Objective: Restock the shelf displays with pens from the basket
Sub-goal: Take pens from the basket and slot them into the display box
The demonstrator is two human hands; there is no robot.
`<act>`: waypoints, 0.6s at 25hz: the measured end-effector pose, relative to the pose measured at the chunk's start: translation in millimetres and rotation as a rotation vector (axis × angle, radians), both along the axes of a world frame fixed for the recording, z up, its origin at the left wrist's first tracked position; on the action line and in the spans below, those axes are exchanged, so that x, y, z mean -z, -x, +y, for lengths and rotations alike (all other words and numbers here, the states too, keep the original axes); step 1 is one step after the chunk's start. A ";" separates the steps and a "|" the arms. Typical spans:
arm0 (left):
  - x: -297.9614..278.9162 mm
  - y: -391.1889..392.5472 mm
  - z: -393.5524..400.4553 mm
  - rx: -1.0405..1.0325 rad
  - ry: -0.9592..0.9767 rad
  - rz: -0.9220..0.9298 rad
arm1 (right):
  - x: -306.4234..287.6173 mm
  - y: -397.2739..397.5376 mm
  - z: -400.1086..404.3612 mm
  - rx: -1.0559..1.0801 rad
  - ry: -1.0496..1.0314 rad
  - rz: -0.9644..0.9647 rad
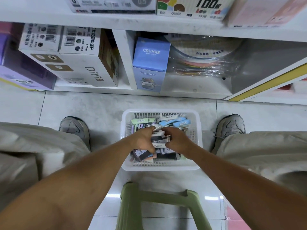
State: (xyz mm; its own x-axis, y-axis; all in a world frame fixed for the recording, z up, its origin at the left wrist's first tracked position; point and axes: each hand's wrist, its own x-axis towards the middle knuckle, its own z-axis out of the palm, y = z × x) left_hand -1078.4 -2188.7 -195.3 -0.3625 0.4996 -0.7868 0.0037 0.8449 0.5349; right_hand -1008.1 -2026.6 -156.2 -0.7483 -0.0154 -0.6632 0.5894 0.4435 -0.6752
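A white perforated plastic basket point(160, 166) sits on the floor between my feet, filled with several small pen boxes in green, blue, purple, black and pink. Both hands reach down into it. My left hand point(142, 139) and my right hand point(176, 140) have their fingers curled round a small stack of pen boxes point(159, 138) held between them in the middle of the basket. The white shelf point(99, 19) rises just beyond the basket, with boxed stock on its lower levels.
A green plastic stool point(157, 201) stands under me, just behind the basket. The bottom shelf holds white cup boxes point(78, 63), a purple box point(21, 70), a blue CRUHRE box point(150, 63) and plastic-wrapped coloured items point(204, 60). Grey shoes point(74, 128) flank the basket on a tiled floor.
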 end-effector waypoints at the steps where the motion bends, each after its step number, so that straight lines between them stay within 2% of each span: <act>1: 0.9 -1.7 -1.3 -0.050 -0.008 -0.013 | -0.8 2.2 5.3 0.127 0.056 -0.045; 3: 0.7 -4.2 -4.9 -0.197 -0.062 -0.077 | -3.3 7.3 16.5 0.284 0.175 -0.120; 6: -6.9 -2.3 -6.6 -0.339 -0.132 -0.167 | -7.2 10.0 28.6 0.185 0.246 -0.133; 9: -15.6 2.0 -7.9 -0.438 -0.172 -0.305 | -10.4 6.1 35.3 0.210 0.395 -0.154; 11: -21.6 4.8 -8.0 -0.495 -0.166 -0.386 | -13.2 6.7 37.2 0.209 0.401 -0.181; 15: -31.0 4.8 -5.9 -0.595 -0.186 -0.427 | -19.3 9.9 31.5 0.250 0.369 -0.253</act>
